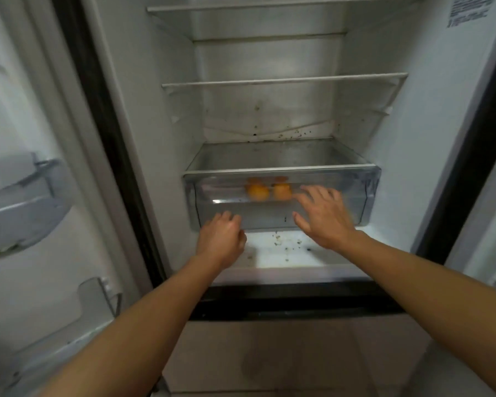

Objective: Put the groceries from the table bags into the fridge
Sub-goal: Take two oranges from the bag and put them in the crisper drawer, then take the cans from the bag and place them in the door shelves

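The fridge (269, 110) stands open, its interior white and lit. A clear plastic drawer (355, 193) sits at the bottom of the compartment. Inside the drawer, toward its middle, lie orange fruits (258, 192), round and bright, blurred through the plastic; their exact number cannot be told. The left hand (222, 239) is curled at the drawer's lower front edge, fingers bent; whether it grips the edge cannot be told. The right hand (324, 216) is spread wide against the drawer's front, holding nothing. Above the drawer, three glass shelves (284, 79) are visible. Dark crumbs speckle the white floor below the drawer and the rear wall above it. The door bins (26, 202) hang left of the drawer.
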Demonstrator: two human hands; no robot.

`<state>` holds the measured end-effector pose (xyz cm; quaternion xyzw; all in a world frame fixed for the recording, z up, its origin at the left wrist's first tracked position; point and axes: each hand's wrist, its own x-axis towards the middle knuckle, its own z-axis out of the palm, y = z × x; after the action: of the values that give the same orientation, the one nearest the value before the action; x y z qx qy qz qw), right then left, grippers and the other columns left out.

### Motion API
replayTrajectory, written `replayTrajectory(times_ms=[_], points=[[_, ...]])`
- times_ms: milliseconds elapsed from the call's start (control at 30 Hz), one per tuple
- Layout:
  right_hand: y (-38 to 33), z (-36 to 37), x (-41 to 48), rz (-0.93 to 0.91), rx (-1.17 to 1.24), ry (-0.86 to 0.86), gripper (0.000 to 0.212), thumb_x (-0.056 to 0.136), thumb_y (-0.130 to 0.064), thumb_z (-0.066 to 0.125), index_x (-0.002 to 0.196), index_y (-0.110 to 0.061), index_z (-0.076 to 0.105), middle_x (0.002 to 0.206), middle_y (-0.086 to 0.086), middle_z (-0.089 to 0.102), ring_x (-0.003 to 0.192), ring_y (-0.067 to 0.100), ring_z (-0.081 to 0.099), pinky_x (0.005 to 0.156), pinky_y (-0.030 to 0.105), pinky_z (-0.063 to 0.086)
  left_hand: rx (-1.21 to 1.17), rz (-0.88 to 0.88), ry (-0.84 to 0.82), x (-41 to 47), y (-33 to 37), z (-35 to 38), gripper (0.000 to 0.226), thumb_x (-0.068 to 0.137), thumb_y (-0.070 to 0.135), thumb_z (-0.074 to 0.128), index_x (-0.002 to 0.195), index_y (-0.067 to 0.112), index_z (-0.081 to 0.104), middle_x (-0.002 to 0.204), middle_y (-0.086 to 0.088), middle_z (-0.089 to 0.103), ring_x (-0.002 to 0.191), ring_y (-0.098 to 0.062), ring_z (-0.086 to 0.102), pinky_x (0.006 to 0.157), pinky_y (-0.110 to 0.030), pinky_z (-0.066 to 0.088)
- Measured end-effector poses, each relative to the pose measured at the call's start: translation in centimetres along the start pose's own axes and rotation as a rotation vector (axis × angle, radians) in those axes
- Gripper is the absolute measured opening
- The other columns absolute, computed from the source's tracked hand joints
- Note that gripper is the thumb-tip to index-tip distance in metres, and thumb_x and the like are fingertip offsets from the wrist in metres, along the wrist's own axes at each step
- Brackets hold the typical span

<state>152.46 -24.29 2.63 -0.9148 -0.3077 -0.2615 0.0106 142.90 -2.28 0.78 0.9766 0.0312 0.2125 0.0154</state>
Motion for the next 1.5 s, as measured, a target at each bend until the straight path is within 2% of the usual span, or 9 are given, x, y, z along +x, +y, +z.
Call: replayTrajectory(times_ms=[167, 300, 500, 667, 800, 933, 1100, 1300, 1500], points=[[-4.7, -1.6, -4.9, -0.089, 0.144, -0.101, 0.042, 0.097, -0.039, 0.043, 0.133, -0.018, 0.047, 0.131, 0.005, 0.053, 0.115, 0.024, 0.051, 0.089, 0.036, 0.046, -0.038, 0.038, -0.101, -8.8, 0.8, -1.6, 0.025, 0.094, 0.034, 0.046, 0.106, 0.016, 0.059, 0.099, -0.005, 0.066, 0.086, -0.026, 0.061, 0.07, -0.036, 0.049], [-8.9, -2.4, -7.6, -0.212, 0.211, -0.122, 0.04, 0.097, -0.038, 0.044, 0.134, -0.023, 0.048, 0.129, 0.0, 0.055, 0.112, 0.019, 0.054, 0.085, 0.033, 0.047, -0.029, -0.003, -0.121, -16.6, 0.0, -2.8, 0.022, 0.093, 0.033, 0.045, 0.099, 0.018, 0.06, 0.097, -0.003, 0.066, 0.086, -0.026, 0.062, 0.067, -0.034, 0.047], [-16.6, -1.3, -12.8, -0.474, 0.298, -0.191, 0.035, 0.096, -0.038, 0.043, 0.125, -0.022, 0.055, 0.119, 0.0, 0.06, 0.102, 0.02, 0.058, 0.075, 0.033, 0.048, 0.044, -0.312, -0.263, -30.1, -1.6, -3.1, 0.024, 0.093, 0.036, 0.044, 0.104, 0.019, 0.057, 0.101, -0.004, 0.066, 0.087, -0.027, 0.061, 0.075, -0.038, 0.052], [-25.8, -0.5, -20.0, -0.733, 0.405, -0.263, 0.028, 0.095, -0.038, 0.044, 0.11, -0.022, 0.06, 0.109, 0.001, 0.063, 0.094, 0.024, 0.061, 0.067, 0.031, 0.04, 0.102, -0.585, -0.384, -44.2, 0.1, -4.7, 0.029, 0.094, 0.035, 0.042, 0.113, 0.019, 0.056, 0.107, -0.004, 0.064, 0.097, -0.029, 0.06, 0.078, -0.037, 0.049], [-33.8, -2.4, -26.1, -0.904, 0.547, -0.318, 0.029, 0.094, -0.035, 0.047, 0.115, -0.022, 0.061, 0.107, 0.001, 0.064, 0.093, 0.023, 0.061, 0.072, 0.035, 0.048, 0.145, -0.817, -0.45, -55.8, 0.9, -7.9, 0.031, 0.096, 0.035, 0.041, 0.116, 0.016, 0.054, 0.11, -0.004, 0.063, 0.1, -0.027, 0.058, 0.08, -0.037, 0.047], [-42.1, -6.9, -31.6, -1.07, 0.647, -0.278, 0.033, 0.095, -0.038, 0.048, 0.121, -0.022, 0.059, 0.111, 0.0, 0.064, 0.094, 0.022, 0.062, 0.077, 0.035, 0.047, 0.191, -1.054, -0.413, -66.1, 0.8, -12.8, 0.03, 0.095, 0.037, 0.042, 0.115, 0.018, 0.055, 0.108, -0.003, 0.064, 0.098, -0.025, 0.059, 0.08, -0.038, 0.05], [-52.0, -13.4, -38.0, -1.227, 0.721, -0.208, 0.034, 0.095, -0.039, 0.046, 0.124, -0.025, 0.057, 0.117, -0.003, 0.062, 0.099, 0.019, 0.06, 0.079, 0.03, 0.045, 0.101, -1.305, -0.327, -77.9, 1.3, -19.4, 0.022, 0.093, 0.037, 0.049, 0.105, 0.02, 0.057, 0.102, -0.002, 0.065, 0.089, -0.018, 0.062, 0.081, -0.038, 0.054], [-65.5, -22.2, -46.9, -1.31, 0.779, -0.193, 0.036, 0.096, -0.042, 0.046, 0.128, -0.027, 0.054, 0.124, -0.006, 0.06, 0.102, 0.015, 0.06, 0.083, 0.028, 0.048, 0.144, -1.438, -0.239, -91.9, 1.3, -28.6, 0.022, 0.094, 0.031, 0.052, 0.111, 0.019, 0.058, 0.107, 0.001, 0.064, 0.093, -0.012, 0.058, 0.081, -0.025, 0.046], [-75.8, -30.4, -56.3, -1.493, 0.837, -0.198, 0.029, 0.095, -0.038, 0.048, 0.118, -0.025, 0.058, 0.113, -0.006, 0.062, 0.098, 0.013, 0.06, 0.08, 0.026, 0.049, 0.261, -1.619, -0.223, -105.0, 0.5, -36.0, 0.023, 0.091, 0.031, 0.051, 0.108, 0.018, 0.059, 0.107, -0.002, 0.064, 0.098, -0.019, 0.06, 0.083, -0.033, 0.05]])
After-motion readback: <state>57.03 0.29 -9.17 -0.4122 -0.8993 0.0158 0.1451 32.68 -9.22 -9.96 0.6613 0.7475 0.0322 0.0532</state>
